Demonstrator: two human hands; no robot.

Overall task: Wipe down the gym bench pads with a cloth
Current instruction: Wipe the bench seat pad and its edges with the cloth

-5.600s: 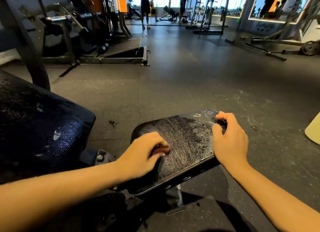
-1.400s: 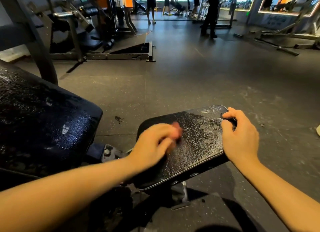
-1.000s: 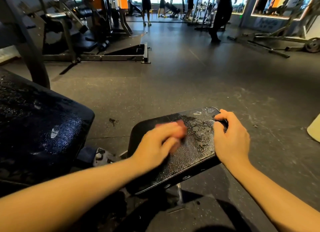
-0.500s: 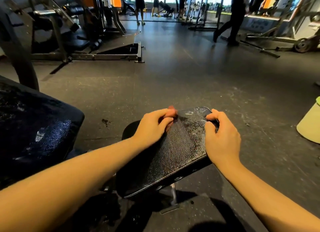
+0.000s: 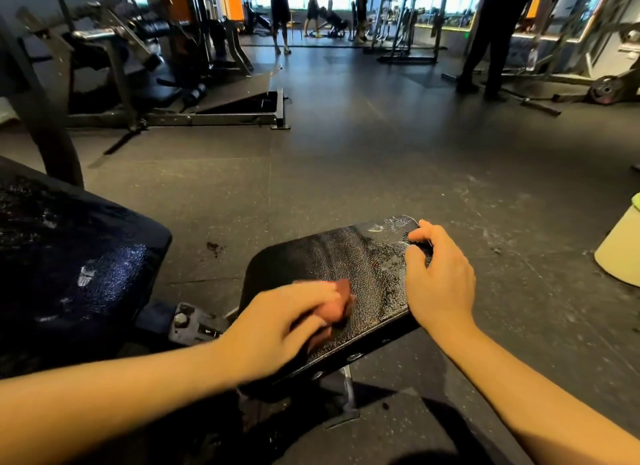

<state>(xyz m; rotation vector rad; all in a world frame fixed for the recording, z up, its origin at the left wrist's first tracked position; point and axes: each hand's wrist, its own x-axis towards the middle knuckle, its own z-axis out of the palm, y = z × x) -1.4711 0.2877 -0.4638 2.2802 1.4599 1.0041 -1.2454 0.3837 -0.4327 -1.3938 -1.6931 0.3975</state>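
Note:
A black, wet-looking seat pad of the gym bench slopes in front of me. My left hand, blurred by motion, grips a small reddish cloth and presses it on the near left part of the pad. My right hand holds the pad's right edge, fingers curled round the far right corner. The larger black back pad lies at the left, also glistening with droplets.
The bench's metal hinge bracket sits between the two pads. A pale green bucket stands on the floor at the right. Weight machines fill the back left, and people stand at the far end of the dark rubber floor.
My left hand has drawn the cloth back from the pad's far edge toward the near left part. My right hand keeps its hold on the right edge.

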